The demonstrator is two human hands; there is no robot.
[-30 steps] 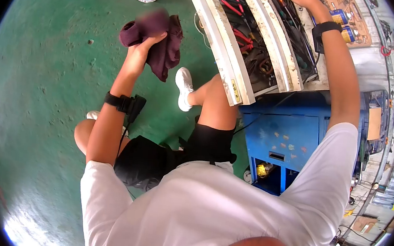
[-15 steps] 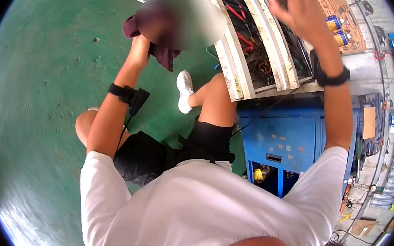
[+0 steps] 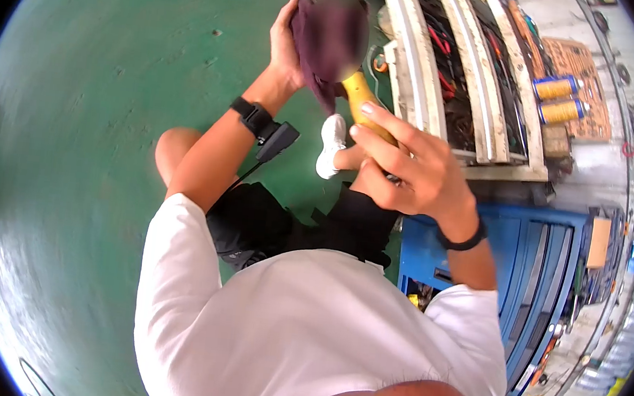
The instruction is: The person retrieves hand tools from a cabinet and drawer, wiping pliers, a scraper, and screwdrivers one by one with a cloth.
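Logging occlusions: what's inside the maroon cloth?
A yellow object, in the right hand, reaches the lower edge of the maroon cloth. Held in the left hand, partly blurred, the cloth covers whatever lies within; whether the object continues inside can't be told.

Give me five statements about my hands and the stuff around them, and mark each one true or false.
1. The left hand holds a dark purple cloth. True.
2. The floor is green. True.
3. The right hand is empty. False: its fingers are on a yellow object.
4. Two yellow-and-blue cans are side by side. True.
5. Both wrists are bare. False: each wears a black strap.
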